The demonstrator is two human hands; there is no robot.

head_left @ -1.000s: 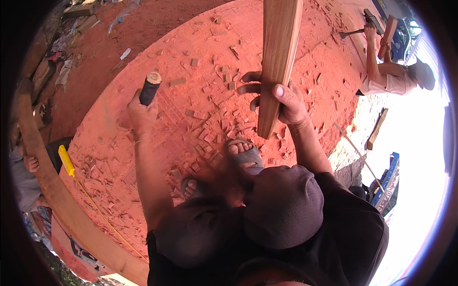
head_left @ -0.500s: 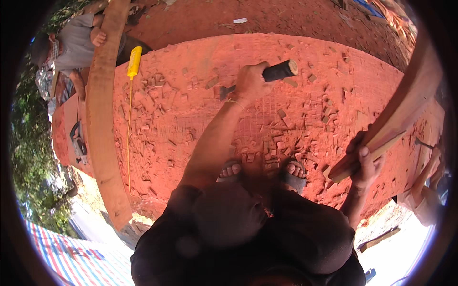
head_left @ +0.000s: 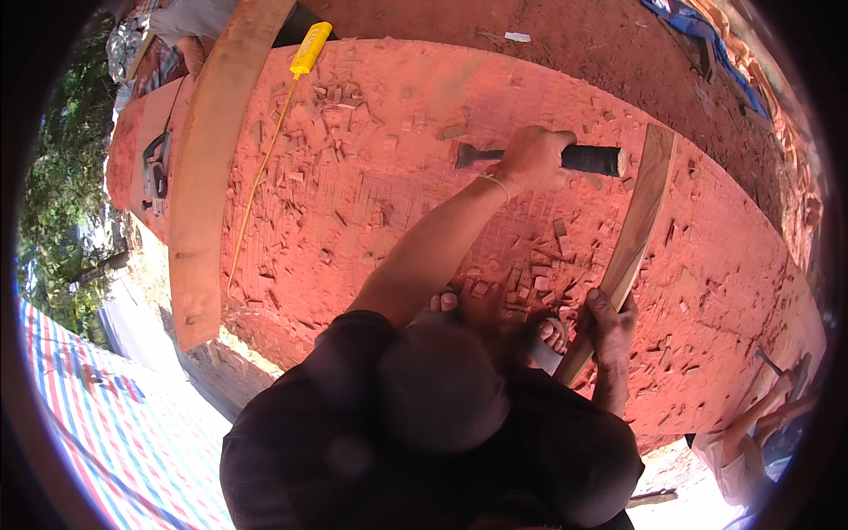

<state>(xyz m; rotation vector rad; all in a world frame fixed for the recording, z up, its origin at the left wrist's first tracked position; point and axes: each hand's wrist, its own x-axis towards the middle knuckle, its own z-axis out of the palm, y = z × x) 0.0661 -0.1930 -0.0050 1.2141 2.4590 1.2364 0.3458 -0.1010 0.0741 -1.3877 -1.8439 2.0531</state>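
Note:
My left hand (head_left: 537, 159) is wrapped round the black handle of a chisel (head_left: 594, 160). Its dark metal blade sticks out to the left, low over the big red wooden slab (head_left: 406, 230). A long wooden bat-like piece (head_left: 638, 212) is gripped near its lower end by my right hand (head_left: 611, 322), thumb along its face. The piece slants up and to the right, its far end just right of the chisel handle's butt; I cannot tell whether they touch. My feet in sandals (head_left: 549, 334) rest on the slab below.
Chips (head_left: 539, 274) lie scattered over the slab. Along its left runs a long plank (head_left: 208, 194), with a yellow tool (head_left: 311, 49) and its thin rod beside it. A dark power tool (head_left: 156, 168) lies farther left. Another person's arms (head_left: 764, 415) work at the right with a tool.
The bat-like piece has swung down and left from a raised position, closer to the chisel. My view has turned, so the slab and plank appear shifted. The chisel stays in my left hand.

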